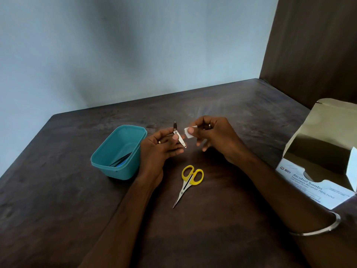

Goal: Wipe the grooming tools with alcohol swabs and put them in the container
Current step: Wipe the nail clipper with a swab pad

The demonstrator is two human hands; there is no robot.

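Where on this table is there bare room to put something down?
Bare table lies left of the teal container, and behind both hands towards the wall. It is crowded between the container, the scissors and the swab box.

Pretty dim, soft light overall. Wall has big blotchy shadows, edges bend fisheye-style, and focus goes a bit soft past the fingers.

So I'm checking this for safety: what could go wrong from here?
The nail clipper sits unfolded in the left hand, so its file tip could nick a finger while the swab in the right hand wipes it. The scissors lie unwiped just below; a wrist could knock them.
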